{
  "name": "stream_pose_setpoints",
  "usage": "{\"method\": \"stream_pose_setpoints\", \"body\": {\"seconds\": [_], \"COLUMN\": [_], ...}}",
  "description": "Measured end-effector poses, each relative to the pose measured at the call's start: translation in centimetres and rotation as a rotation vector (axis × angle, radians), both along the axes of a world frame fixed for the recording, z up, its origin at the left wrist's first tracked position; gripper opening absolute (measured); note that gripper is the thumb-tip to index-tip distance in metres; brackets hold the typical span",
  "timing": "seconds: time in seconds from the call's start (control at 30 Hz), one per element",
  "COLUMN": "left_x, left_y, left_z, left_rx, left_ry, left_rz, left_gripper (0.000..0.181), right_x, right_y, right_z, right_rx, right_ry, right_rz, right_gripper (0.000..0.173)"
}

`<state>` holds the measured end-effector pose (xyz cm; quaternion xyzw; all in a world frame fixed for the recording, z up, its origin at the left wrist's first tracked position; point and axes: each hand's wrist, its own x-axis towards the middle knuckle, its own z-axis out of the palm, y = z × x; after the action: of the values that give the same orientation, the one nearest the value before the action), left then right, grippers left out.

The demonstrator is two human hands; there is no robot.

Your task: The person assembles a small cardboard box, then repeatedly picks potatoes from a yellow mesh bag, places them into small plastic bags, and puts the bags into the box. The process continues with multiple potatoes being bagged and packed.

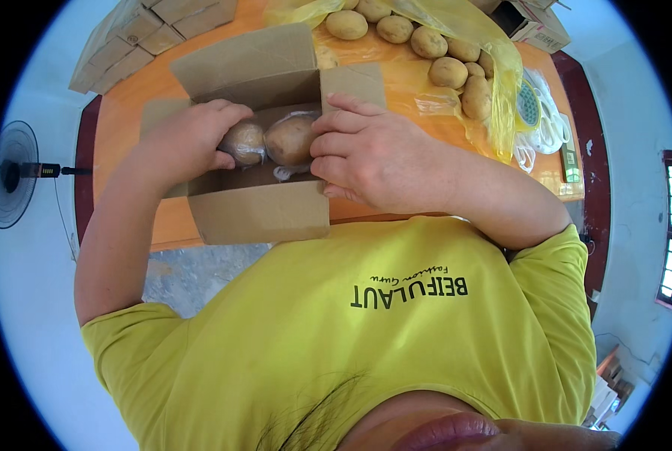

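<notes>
An open cardboard box [260, 211] with its flaps spread stands before me on the orange table. Two potatoes wrapped in clear plastic lie side by side in it: a left potato [245, 142] and a larger right potato [291, 141]. My left hand [206, 132] reaches over the box's left side, its thumb and fingers curled around the left potato. At the right side, my right hand [358, 152] has its fingertips at the box's edge, touching or close to the right potato; whether it grips anything I cannot tell.
Loose potatoes [429, 42] lie on and beside a yellow plastic bag [505, 96] at the back right. A tape roll [528, 106] and white plastic bags [550, 124] are at the table's right. Stacked cardboard boxes [138, 39] stand back left, another box [538, 28] back right.
</notes>
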<state>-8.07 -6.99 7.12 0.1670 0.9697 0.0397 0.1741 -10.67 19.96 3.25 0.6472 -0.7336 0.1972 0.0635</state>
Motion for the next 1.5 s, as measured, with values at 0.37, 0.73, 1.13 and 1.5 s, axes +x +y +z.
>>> {"method": "stream_pose_setpoints", "body": {"seconds": [0.37,0.73,1.13,1.5], "left_x": [-0.1,0.2,0.8,1.0], "left_y": [1.0,0.7,1.1,3.1], "left_z": [-0.5,-0.6,1.2,2.6], "left_rx": [-0.092,-0.039,-0.073,-0.152], "left_ry": [-0.020,0.020,0.055,0.063], "left_rz": [0.006,-0.013,0.016,-0.018], "left_gripper": [0.058,0.059,0.056,0.048], "right_x": [0.1,0.3,0.7,2.0], "right_y": [0.0,0.4,5.4,11.6], "right_z": [-0.1,-0.5,0.5,-0.9], "right_rx": [0.032,-0.026,-0.227,-0.226], "right_ry": [-0.010,0.068,0.033,-0.075], "right_rz": [-0.001,0.000,-0.127,-0.280], "right_gripper": [0.027,0.022,0.023,0.030]}}
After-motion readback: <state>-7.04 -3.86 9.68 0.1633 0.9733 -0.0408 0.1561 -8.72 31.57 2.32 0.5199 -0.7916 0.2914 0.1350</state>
